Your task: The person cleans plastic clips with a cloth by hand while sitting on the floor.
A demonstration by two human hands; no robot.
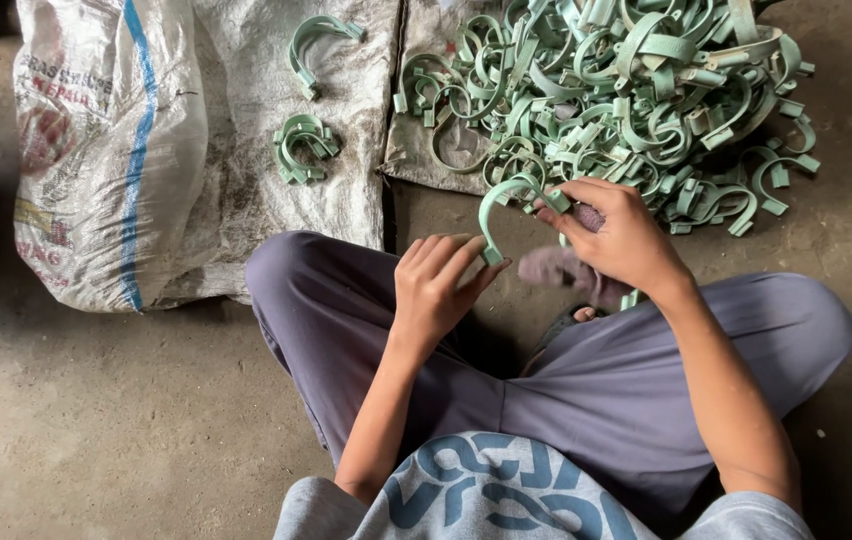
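I sit cross-legged on the floor. Both hands hold one pale green U-shaped plastic clip (503, 195) in front of my knees. My left hand (438, 282) pinches its lower end between thumb and fingers. The upper end is gripped by my right hand (618, 232). Just beyond my right hand lies a big heap of the same green clips (626, 90) on a sack. A small nested stack of clips (303, 148) and a single larger clip (318, 42) lie apart on the sack to the left.
A bulging white woven sack (106, 150) with a blue stripe lies at the left. Flattened grey sacks (246, 190) cover the floor under the clips. Bare concrete floor (96, 420) spreads around my legs. A sandal (558, 325) shows between my knees.
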